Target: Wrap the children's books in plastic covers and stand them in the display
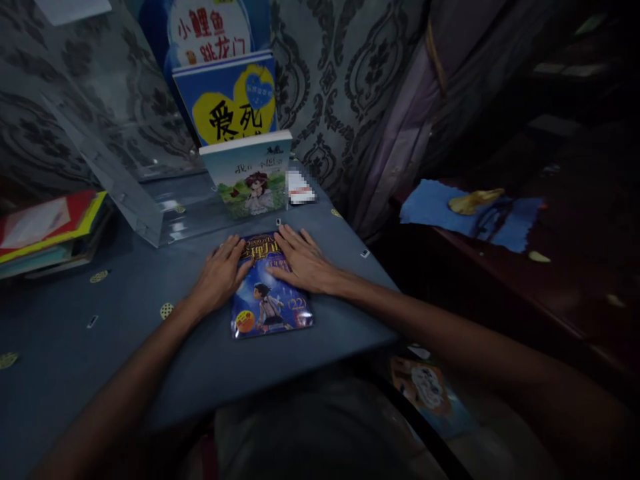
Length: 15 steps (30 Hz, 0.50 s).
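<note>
A blue paperback book lies flat on the table, its cover facing up with a running child and the number 22. My left hand rests at its upper left edge, fingers stretched out. On the upper right part of the cover lies my right hand, flat, with the thumb reaching inward. Neither hand is gripping the book. Just beyond the fingertips, a green-covered book stands upright, leaning back on a clear rack.
Behind it stand a yellow-and-blue book and a taller blue book. A clear acrylic stand is at left, beside stacked books. A blue cloth lies on the dark furniture at right. Another book sits below the table edge.
</note>
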{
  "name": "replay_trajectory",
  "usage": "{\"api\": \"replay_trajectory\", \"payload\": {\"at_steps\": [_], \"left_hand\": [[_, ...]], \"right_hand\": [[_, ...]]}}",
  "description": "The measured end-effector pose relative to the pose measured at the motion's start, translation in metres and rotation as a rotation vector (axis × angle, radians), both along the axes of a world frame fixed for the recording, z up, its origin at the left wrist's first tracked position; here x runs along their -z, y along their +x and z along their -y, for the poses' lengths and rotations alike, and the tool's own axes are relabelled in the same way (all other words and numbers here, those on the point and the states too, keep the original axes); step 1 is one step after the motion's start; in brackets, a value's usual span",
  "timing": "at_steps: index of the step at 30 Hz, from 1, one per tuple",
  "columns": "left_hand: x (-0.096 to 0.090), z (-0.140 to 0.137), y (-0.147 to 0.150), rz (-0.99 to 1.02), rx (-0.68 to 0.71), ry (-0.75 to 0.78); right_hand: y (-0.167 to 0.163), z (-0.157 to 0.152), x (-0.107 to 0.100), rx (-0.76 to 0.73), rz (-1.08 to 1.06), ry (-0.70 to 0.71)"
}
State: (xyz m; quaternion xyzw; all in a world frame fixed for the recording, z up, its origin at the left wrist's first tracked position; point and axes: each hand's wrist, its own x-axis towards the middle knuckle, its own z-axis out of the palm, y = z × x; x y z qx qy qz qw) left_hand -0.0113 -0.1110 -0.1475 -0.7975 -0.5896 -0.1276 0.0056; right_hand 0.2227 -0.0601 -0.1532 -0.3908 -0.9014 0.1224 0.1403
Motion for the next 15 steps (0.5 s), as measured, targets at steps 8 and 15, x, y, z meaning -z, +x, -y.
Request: {"api": "replay_trajectory", "payload": {"at_steps": [8, 15], "left_hand": [[-0.002, 0.002, 0.002, -0.017, -0.007, -0.021], [-0.002, 0.010, 0.006, 0.050, -0.104, 0.010]], "right_hand": [[0.028, 0.072, 0.003, -0.077, -0.040, -0.015], [0.041, 0.098, -0.002, -0.134, -0.070, -0.069]]}}
